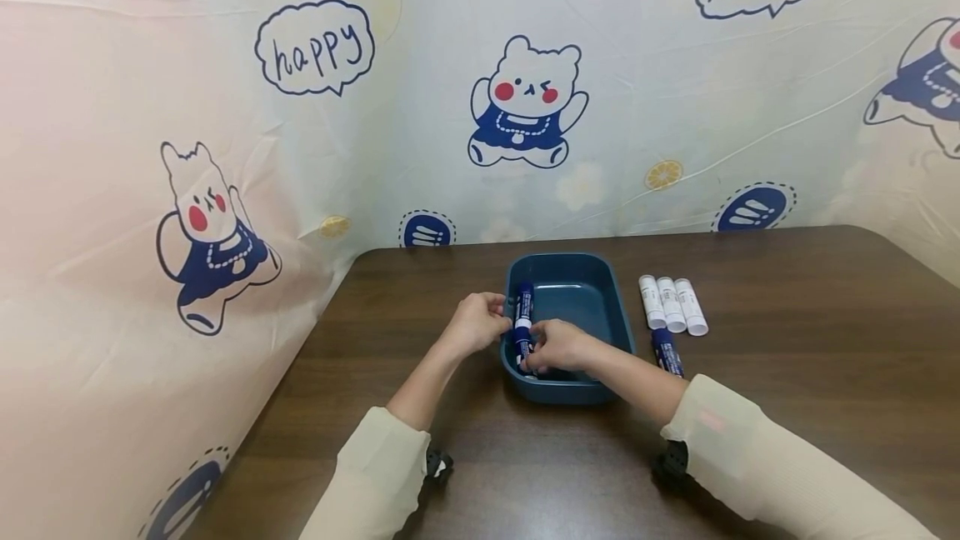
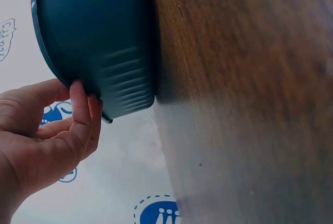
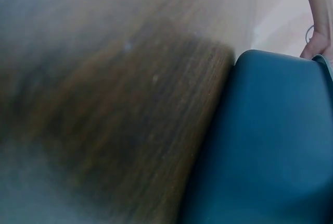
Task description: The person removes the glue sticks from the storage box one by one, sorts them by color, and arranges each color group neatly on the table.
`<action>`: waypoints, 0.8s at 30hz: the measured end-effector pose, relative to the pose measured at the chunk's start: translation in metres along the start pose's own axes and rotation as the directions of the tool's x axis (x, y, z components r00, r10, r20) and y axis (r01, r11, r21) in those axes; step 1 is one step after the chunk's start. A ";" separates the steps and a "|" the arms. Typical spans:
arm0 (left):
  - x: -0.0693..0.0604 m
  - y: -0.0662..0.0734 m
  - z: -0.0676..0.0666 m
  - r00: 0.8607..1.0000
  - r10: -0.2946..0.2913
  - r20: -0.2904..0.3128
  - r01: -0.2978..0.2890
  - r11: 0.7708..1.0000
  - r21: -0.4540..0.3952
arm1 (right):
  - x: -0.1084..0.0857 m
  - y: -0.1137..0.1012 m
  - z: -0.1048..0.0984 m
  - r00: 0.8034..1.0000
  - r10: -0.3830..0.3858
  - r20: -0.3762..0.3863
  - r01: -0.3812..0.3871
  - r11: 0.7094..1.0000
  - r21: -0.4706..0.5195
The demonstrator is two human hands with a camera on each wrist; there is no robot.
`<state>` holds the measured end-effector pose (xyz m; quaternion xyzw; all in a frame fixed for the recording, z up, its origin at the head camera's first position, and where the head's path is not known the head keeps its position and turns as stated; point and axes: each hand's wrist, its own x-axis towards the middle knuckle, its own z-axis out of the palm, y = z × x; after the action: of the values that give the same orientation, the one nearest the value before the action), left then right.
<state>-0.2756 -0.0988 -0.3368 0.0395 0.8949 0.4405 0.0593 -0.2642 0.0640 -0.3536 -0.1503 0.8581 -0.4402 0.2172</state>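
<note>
A blue-green bin [image 1: 570, 392] stands on the table. My left hand [image 1: 477, 325] pinches its left rim; in the left wrist view that hand [image 2: 57, 130] has thumb and fingers on the rim of the bin [image 2: 99, 36]. Inside, along the left wall, lies a dark blue marker [image 1: 524, 303], with another blue marker [image 1: 522, 340] in line nearer me. My right hand [image 1: 562, 346] reaches into the bin, its fingertips holding the near marker. The right wrist view shows the bin's outer wall [image 3: 270, 140] but not the right hand.
Right of the bin, three white cylinders [image 1: 671, 305] lie side by side on the brown table [image 1: 810, 323]. A dark blue marker [image 1: 667, 352] lies just in front of them, partly behind the right forearm. A printed cloth [image 1: 420, 132] hangs behind the table.
</note>
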 end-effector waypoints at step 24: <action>0.001 0.000 0.000 1.000 -0.016 0.001 0.017 1.000 -0.017 | 0.002 -0.008 0.010 0.998 0.044 -0.047 -0.051 0.986 -0.162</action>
<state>-0.2769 -0.0982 -0.3369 0.0318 0.8915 0.4473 0.0637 -0.2606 0.0515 -0.3526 -0.1377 0.8990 -0.3665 0.1961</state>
